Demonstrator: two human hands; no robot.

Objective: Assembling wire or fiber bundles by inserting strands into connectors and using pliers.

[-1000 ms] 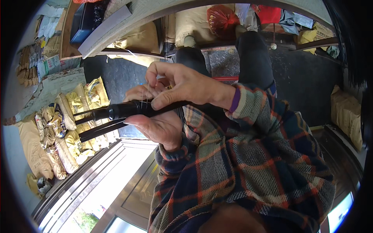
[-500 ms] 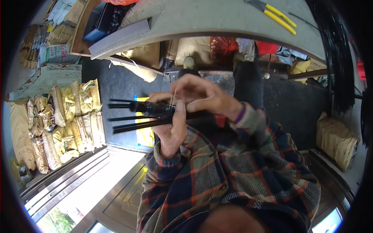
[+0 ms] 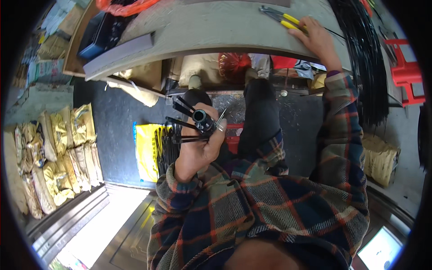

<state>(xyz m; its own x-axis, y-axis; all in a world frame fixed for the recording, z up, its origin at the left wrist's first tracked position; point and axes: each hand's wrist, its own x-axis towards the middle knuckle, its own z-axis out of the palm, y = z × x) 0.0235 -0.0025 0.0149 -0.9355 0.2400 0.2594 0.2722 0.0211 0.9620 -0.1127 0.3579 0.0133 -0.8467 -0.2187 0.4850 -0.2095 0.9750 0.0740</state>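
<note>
Over my lap, my left hand (image 3: 197, 154) is closed around a black tubular piece (image 3: 204, 125) with several thin black rods fanning out from it. The tube's open round end faces up. A thin pale wire (image 3: 221, 118) sticks out beside the tube, next to my left thumb. Up on the worktable, my right hand (image 3: 320, 41) has its thumb and fingers around the yellow handles of a pair of pliers (image 3: 290, 20). The pliers lie on the tabletop, with their dark jaws pointing to the far left.
A long bundle of black strands (image 3: 362, 58) hangs over the table's right end, near a red plastic stool (image 3: 402, 74). A blue bin (image 3: 92, 38) stands at the table's left. Black rods (image 3: 165, 150) lie on a yellow bag (image 3: 146, 150) to my left; filled brown sacks (image 3: 54, 153) line the wall.
My right hand has left the black piece and reached far right to the pliers on the table. My left hand has turned the piece so its open end faces up.
</note>
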